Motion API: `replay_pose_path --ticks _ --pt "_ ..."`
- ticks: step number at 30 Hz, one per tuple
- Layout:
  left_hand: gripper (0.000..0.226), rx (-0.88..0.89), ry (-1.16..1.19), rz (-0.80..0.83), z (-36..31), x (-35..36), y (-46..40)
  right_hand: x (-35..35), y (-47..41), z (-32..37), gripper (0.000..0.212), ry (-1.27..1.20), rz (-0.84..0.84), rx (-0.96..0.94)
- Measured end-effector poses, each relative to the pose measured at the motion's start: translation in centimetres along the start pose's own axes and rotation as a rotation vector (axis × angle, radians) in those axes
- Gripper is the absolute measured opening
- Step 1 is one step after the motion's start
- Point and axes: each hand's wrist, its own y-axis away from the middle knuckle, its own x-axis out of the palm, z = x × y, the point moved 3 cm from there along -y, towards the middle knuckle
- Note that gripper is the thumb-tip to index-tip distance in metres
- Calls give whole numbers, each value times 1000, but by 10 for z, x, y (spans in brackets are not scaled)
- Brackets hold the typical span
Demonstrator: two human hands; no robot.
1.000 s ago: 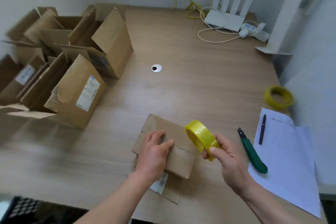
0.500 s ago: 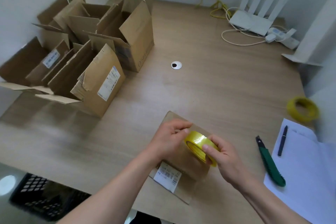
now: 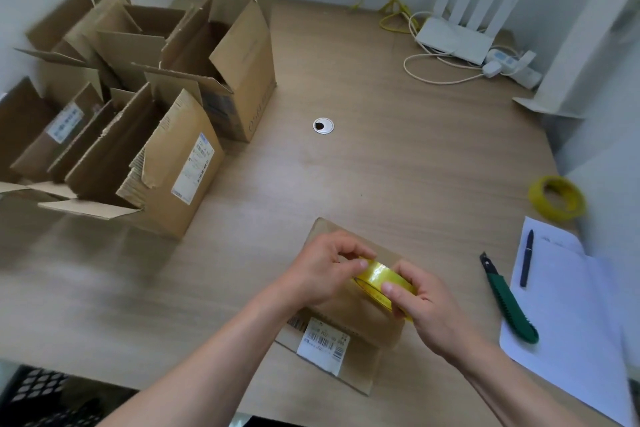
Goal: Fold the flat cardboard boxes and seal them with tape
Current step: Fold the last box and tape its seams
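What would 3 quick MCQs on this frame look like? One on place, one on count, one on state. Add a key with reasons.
1. Where does the green utility knife lie?
A. on the open boxes
B. at the left edge of the white paper
C. beside the router

2. How many yellow rolls are in view?
A. one
B. two
C. three

3. What is the state of the small cardboard box?
A. folded shut on the table, under the hands
B. standing open
C. lifted in the air

Key:
1 B: the knife rests along the sheet's left edge, left of the pen.
2 B: the tape roll in the left hand and right hand, plus a second yellow roll far right.
3 A: its flaps lie flat.
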Motion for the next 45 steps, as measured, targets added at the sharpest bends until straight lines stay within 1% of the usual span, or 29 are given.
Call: replay_pose_path --ticks 7,10,14,16,18,21,23,25,28,30,32,34,36,38,43,45 --pt "26 40 -107 -8 -1 -2 -5 2 0 0 31 51 1 -13" --pt "17 113 -214 -7 -5 -2 -5 2 -1 1 33 53 5 -8" --pt "6 249 -400 -55 -12 1 1 2 -2 3 36 58 10 3" --pt "3 270 -474 -73 -15 3 5 2 -2 4 36 76 13 6" --pt "4 257 -496 -74 -16 5 9 2 -3 5 36 105 14 6" --pt "5 205 -462 -52 -16 1 11 3 -5 7 33 178 23 -8" --pt "5 138 -438 -32 -15 -2 11 4 -8 10 32 213 30 -15" --pt "9 65 -387 -46 -13 -7 10 4 -10 12 34 224 34 -11" --pt "16 -24 -239 -72 -6 -10 10 3 -12 14 33 230 41 -5" --pt "14 -55 -137 -83 -1 -10 11 3 -13 14 30 228 41 4" --pt "15 -72 -56 -101 4 -9 13 2 -14 16 31 227 46 11" --pt "21 -86 32 -134 7 -8 13 2 -14 17 33 234 54 11" --pt "28 -110 126 -160 9 -9 13 2 -15 17 31 242 61 10" --pt "29 -126 151 -157 10 -9 11 2 -14 18 28 256 62 9" --pt "17 -199 120 -131 13 -8 9 3 -14 22 32 289 61 13" --pt "13 -199 119 -128 14 -9 9 3 -15 24 32 295 65 15"
